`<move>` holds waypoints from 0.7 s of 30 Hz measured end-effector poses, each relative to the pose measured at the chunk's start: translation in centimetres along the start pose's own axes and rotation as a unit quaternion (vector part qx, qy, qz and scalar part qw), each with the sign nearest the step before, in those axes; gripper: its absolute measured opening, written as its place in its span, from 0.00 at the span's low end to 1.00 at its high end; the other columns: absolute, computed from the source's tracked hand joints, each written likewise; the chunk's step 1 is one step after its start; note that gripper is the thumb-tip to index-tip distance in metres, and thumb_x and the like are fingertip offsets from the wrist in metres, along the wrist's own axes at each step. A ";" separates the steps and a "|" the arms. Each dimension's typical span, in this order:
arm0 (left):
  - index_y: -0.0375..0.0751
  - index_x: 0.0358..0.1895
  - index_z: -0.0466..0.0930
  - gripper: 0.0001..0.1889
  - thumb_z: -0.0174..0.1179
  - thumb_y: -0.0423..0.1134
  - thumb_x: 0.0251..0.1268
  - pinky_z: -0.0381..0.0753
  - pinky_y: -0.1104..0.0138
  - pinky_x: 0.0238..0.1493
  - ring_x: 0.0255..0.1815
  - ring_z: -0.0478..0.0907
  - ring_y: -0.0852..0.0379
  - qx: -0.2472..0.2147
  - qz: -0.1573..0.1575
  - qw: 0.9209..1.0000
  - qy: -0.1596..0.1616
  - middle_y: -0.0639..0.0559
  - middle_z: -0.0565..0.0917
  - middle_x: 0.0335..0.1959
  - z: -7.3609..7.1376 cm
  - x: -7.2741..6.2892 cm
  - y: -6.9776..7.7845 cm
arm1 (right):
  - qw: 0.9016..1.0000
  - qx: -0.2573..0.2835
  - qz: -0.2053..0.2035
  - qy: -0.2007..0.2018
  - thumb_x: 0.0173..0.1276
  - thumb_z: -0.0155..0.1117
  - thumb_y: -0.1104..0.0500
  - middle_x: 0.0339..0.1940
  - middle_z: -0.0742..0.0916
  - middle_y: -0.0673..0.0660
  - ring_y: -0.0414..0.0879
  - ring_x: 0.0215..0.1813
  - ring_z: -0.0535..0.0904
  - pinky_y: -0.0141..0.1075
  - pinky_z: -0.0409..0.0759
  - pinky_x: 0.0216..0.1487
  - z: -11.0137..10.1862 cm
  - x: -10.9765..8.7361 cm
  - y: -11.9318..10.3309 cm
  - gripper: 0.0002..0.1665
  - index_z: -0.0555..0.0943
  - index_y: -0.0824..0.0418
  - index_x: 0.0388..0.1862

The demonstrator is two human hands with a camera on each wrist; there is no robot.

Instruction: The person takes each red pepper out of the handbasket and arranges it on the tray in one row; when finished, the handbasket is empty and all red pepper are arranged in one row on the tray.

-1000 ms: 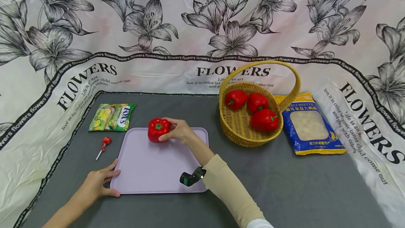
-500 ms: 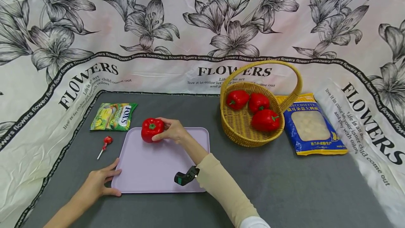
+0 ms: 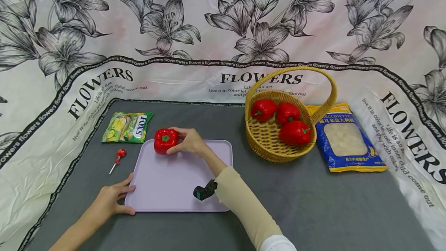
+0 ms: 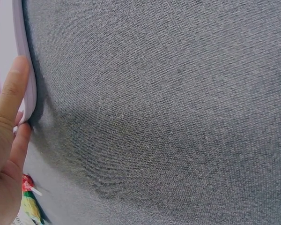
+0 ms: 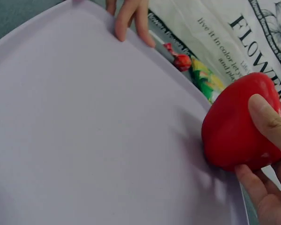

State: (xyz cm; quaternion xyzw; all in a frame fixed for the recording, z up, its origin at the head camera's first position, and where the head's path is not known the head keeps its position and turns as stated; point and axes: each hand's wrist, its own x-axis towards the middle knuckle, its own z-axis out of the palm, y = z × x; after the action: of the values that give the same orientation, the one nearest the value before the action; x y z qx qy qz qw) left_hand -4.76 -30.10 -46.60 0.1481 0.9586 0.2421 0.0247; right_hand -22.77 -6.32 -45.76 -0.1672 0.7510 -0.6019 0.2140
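Observation:
My right hand (image 3: 189,141) grips a red bell pepper (image 3: 165,141) at the far left corner of a lilac tray (image 3: 181,189). In the right wrist view, the thumb lies on one side of the bell pepper (image 5: 239,126) and the fingers reach under the other; its lower side is close to the tray, and contact is hard to tell. Across the tray's near left corner, my left hand (image 3: 109,200) holds the rim, thumb at the front edge and fingertips on the left edge. The left wrist view shows that thumb (image 4: 14,89) along the rim.
A yellow wicker basket (image 3: 259,144) with several red peppers (image 3: 295,133) stands right of the tray. Behind it lies a blue pasta bag (image 3: 348,162). Left of the tray are a green candy packet (image 3: 127,127) and a red lollipop (image 3: 120,156). Flowered cloth (image 3: 195,84) borders the grey tabletop.
My right hand has carried the bell pepper a little left, toward the tray's far left corner. The left hand keeps its place on the tray. The whole head view has shifted slightly.

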 end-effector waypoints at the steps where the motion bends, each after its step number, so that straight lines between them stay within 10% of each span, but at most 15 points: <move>1: 0.24 0.46 0.82 0.38 0.80 0.44 0.24 0.79 0.50 0.47 0.53 0.77 0.35 0.003 0.000 1.000 0.000 0.27 0.74 0.58 0.0 0.0 0.0 | 1.000 -0.014 -0.003 0.002 0.49 0.80 0.62 0.57 0.83 0.52 0.45 0.56 0.79 0.33 0.80 0.51 0.1 0.1 0.0 0.39 0.78 0.52 0.62; 21: 0.22 0.45 0.82 0.39 0.80 0.43 0.22 0.84 0.59 0.40 0.41 0.85 0.48 -0.019 -0.002 1.000 0.004 0.26 0.73 0.57 0.0 0.1 0.0 | 0.996 -0.083 0.010 0.022 0.49 0.80 0.56 0.54 0.85 0.53 0.42 0.53 0.79 0.29 0.81 0.46 2.0 1.2 -0.9 0.41 0.76 0.54 0.64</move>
State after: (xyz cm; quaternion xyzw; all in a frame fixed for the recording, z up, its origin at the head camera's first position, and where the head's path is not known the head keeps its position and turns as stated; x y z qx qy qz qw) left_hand -4.90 -30.09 -46.63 0.1449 0.9542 0.2606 0.0238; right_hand -22.76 -8.80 -45.41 -0.1632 0.8043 -0.5392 0.1890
